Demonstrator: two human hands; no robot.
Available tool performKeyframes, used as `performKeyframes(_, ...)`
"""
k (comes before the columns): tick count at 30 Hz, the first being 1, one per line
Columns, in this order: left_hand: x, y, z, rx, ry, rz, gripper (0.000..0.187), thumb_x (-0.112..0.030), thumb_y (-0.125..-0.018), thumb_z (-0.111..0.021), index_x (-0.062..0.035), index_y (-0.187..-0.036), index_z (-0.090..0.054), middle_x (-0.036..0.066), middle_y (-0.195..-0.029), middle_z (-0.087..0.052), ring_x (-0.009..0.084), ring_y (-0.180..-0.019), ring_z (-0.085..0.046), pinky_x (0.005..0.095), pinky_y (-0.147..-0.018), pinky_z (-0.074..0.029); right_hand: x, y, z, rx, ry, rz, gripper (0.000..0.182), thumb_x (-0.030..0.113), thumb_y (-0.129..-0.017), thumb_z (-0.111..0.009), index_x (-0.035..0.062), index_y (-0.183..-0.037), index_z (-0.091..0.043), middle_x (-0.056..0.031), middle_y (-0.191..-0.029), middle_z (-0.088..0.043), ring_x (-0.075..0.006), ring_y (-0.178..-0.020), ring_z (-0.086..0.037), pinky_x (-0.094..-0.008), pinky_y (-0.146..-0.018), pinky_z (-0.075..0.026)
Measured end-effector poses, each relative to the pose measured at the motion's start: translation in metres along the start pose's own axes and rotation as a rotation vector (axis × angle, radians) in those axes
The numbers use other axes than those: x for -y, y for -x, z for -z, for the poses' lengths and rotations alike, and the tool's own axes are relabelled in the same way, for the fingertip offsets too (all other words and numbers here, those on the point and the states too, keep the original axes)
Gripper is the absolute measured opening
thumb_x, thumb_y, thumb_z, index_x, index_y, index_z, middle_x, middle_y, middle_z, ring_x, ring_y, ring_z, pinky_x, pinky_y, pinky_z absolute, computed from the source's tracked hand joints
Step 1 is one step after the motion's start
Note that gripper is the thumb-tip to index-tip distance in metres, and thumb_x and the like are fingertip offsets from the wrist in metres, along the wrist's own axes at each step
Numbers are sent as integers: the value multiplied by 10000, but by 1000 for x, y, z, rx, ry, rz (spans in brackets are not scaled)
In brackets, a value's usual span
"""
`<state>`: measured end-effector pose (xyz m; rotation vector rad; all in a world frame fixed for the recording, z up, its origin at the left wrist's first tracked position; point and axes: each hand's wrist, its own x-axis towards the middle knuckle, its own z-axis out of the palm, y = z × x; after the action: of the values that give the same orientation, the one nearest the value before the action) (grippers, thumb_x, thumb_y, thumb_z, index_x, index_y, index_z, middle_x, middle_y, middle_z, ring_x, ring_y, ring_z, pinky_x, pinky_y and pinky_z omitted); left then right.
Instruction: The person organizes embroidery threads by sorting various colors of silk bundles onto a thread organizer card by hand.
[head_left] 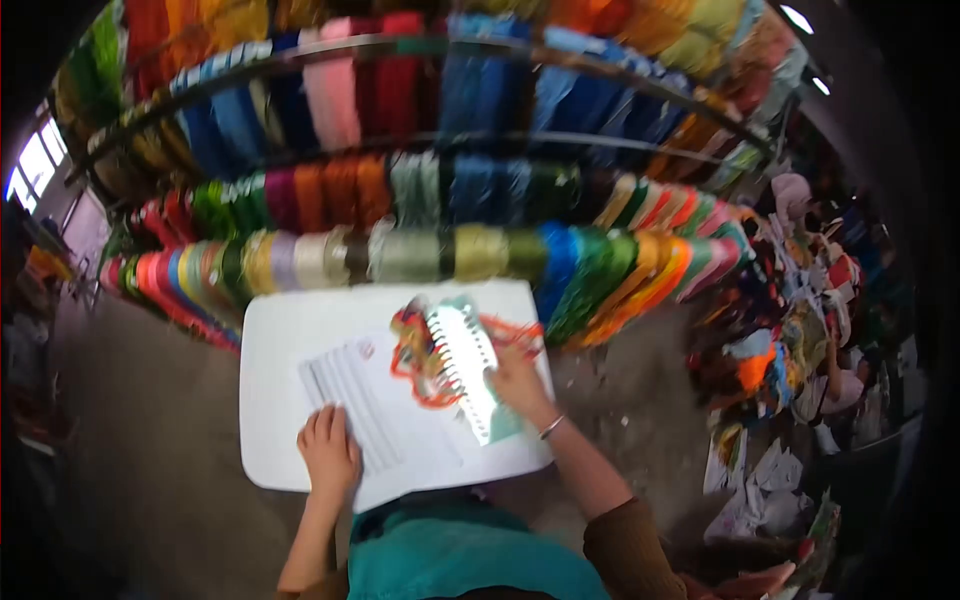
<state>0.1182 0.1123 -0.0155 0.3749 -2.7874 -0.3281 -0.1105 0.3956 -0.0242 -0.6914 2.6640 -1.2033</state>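
A white board [280,400] rests in front of me with a printed paper sheet [390,430] on it. My left hand [328,452] lies flat on the sheet's lower left part, fingers together. My right hand [518,382] grips the right edge of a long white thread card [465,365] with a row of holes. Orange, red and green threads [420,360] hang from that card and spread over the sheet. A thin bangle sits on my right wrist.
Racks of coloured yarn skeins [440,250] curve across the view beyond the board, in several tiers. A person [835,385] sits at the right among heaps of cloth and papers [760,490]. The floor is grey concrete.
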Motion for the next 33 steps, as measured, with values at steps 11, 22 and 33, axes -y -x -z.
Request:
performKeyframes(11,-46,14,-16,-108,-15,137,473,-132,-787,-614,-12,-1241,-565,172,-1292,-540,374,-1233,-456,534,-1043,-320,77,-148,186,-174,-162,436,143,152,-934,-627,21,-885,-660,-28,-761,-660,-116,-646,-642,-263,-600,-506)
performKeyframes(22,-52,15,-21,-145,-2,186,465,-123,-789,-605,-10,-1239,-564,165,-1298,-532,368,-1245,-448,517,-1064,-310,214,-347,385,-737,-546,480,168,140,-883,-653,-12,-932,-707,-67,-753,-701,-130,-611,-669,-245,-541,-523)
performKeyframes(33,-66,14,-19,-156,-64,229,454,-97,-787,-580,-5,-1231,-572,163,-1286,-535,364,-1249,-446,499,-1075,-319,252,-403,411,-971,-199,382,384,437,-781,-763,66,-880,-749,-162,-923,-733,-340,-900,-686,-434,-815,-523)
